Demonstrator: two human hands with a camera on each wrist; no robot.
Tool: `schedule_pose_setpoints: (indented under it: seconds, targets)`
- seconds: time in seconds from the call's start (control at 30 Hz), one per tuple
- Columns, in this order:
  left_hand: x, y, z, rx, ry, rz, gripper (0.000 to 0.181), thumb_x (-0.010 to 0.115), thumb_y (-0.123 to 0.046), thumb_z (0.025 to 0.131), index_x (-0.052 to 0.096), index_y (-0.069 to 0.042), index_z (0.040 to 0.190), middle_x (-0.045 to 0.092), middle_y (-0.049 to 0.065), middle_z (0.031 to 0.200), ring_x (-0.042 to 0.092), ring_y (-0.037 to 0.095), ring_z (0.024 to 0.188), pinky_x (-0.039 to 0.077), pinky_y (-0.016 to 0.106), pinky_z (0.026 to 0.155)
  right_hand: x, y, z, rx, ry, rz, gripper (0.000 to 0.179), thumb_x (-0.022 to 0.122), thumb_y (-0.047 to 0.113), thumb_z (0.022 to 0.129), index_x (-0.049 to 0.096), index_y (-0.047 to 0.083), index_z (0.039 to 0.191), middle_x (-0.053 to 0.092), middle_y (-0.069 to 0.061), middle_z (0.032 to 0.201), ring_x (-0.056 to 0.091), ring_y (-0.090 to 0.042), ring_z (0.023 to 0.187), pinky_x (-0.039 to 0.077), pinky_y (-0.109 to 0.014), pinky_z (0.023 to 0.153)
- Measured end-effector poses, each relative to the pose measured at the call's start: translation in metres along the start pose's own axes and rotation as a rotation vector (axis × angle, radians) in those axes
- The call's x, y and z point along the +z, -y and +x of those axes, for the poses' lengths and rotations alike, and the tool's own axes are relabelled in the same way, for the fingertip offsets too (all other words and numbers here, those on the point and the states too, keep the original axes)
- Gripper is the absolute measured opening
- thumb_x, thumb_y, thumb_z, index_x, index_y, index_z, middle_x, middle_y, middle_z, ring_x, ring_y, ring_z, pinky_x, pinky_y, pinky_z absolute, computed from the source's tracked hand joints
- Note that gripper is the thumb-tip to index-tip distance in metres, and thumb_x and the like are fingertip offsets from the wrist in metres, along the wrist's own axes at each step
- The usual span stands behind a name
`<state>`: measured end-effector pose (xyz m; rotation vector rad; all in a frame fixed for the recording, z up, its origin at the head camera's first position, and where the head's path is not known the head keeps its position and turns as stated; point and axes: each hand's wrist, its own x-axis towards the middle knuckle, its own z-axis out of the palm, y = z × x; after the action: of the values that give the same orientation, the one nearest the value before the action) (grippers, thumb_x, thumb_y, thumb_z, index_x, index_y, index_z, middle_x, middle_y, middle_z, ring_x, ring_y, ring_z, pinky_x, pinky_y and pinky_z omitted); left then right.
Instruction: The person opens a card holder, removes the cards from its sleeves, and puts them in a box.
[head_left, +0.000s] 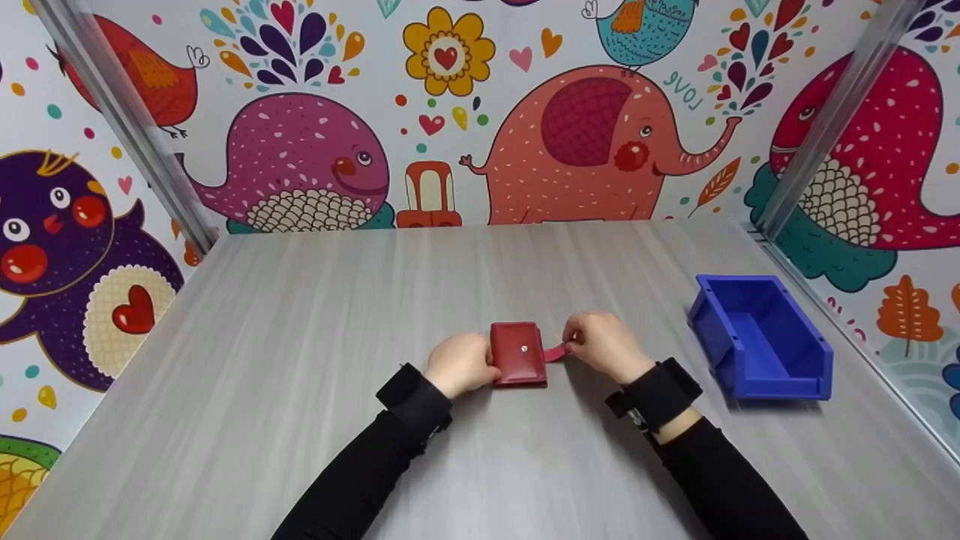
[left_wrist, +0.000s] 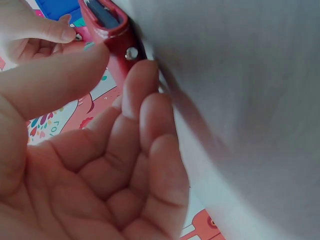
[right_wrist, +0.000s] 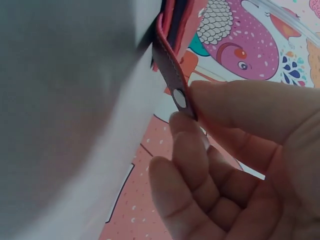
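A small red wallet [head_left: 517,356] lies on the table in the head view, a metal snap showing on its upper face. My left hand [head_left: 461,364] grips its left edge between thumb and fingers; the left wrist view shows the thumb and fingertips on the wallet's end [left_wrist: 117,50], beside another metal stud. From the wallet's right side a narrow strap [head_left: 556,352] sticks out, unfastened. Its tip is pinched by my right hand [head_left: 606,345]. Close up in the right wrist view, the strap [right_wrist: 170,65] carries a round metal snap near the thumb and fingertips.
To the right stands a blue plastic bin [head_left: 765,337], its interior bare where visible. The pale wood-grain table [head_left: 315,300] meets walls printed with cartoon animals [head_left: 585,150]. Metal posts [head_left: 817,112] rise at the back corners.
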<state>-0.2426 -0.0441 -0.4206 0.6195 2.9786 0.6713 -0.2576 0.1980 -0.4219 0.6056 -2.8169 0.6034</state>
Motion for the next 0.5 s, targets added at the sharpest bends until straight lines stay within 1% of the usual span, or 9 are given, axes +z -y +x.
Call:
schedule_pose_setpoints:
  seconds: [0.23, 0.5]
  targets:
    - [0.0004, 0.0, -0.0001, -0.004, -0.006, -0.004, 0.032, 0.078, -0.016, 0.075, 0.053, -0.013, 0.055, 0.041, -0.008, 0.051, 0.039, 0.011, 0.05, 0.029, 0.027, 0.047, 0.0009, -0.0027, 0.0003, 0.065, 0.065, -0.049, 0.008, 0.076, 0.004, 0.078, 0.071, 0.009, 0.077, 0.06, -0.001, 0.068, 0.054, -0.018, 0.063, 0.046, -0.038, 0.06]
    - [0.0, -0.0003, -0.0001, -0.003, -0.006, -0.004, 0.029, 0.078, -0.017, 0.075, 0.057, -0.012, 0.056, 0.045, -0.007, 0.052, 0.041, 0.012, 0.051, 0.031, 0.028, 0.048, 0.0028, -0.0055, 0.001, 0.104, 0.095, -0.05, 0.008, 0.076, 0.005, 0.079, 0.07, 0.009, 0.078, 0.06, -0.001, 0.067, 0.054, -0.019, 0.063, 0.046, -0.038, 0.06]
